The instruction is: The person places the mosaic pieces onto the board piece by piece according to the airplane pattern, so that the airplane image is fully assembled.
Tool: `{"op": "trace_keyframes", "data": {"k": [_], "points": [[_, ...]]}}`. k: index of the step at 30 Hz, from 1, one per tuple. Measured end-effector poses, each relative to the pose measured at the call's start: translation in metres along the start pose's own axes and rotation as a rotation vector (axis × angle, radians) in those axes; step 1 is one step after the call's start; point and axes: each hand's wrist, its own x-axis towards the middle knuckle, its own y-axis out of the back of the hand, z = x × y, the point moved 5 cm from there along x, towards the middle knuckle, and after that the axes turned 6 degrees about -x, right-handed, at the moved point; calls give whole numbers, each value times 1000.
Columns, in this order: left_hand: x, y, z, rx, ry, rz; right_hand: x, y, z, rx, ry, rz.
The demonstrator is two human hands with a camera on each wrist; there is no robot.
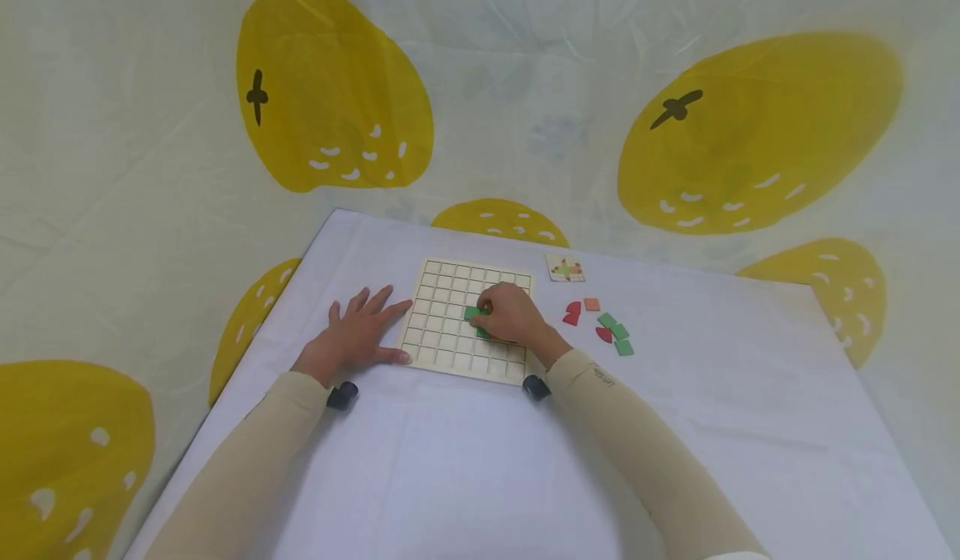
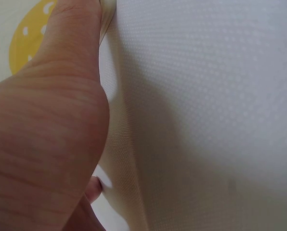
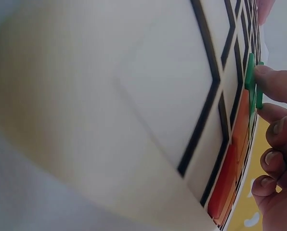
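A light wooden grid board point(image 1: 442, 327) lies flat on the table. My right hand point(image 1: 513, 314) is over its right half, and thumb and index finger pinch a thin green tile point(image 3: 260, 85). Another green tile point(image 3: 250, 72) lies on the board right beside the held one. Next to it in the right wrist view are an orange tile point(image 3: 240, 118) and a red piece point(image 3: 221, 185), which my hand hides in the head view. My left hand point(image 1: 354, 333) is spread on the table, thumb and index fingertips at the board's left edge.
Right of the board lie loose red pieces point(image 1: 573, 313), an orange square point(image 1: 592, 303), several green squares point(image 1: 618, 331) and a red quarter-round piece point(image 1: 603, 335). A small pattern card point(image 1: 565, 267) is behind them. The white-covered table point(image 1: 450, 460) meets a fruit-printed cloth point(image 1: 525, 127).
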Motion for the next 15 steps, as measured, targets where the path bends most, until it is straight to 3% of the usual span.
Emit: {"op": "trace_keyframes", "data": {"k": [15], "points": [[-1,0,-1,-4,-11,11,1,-4,-1,-4,-21,15]]}}
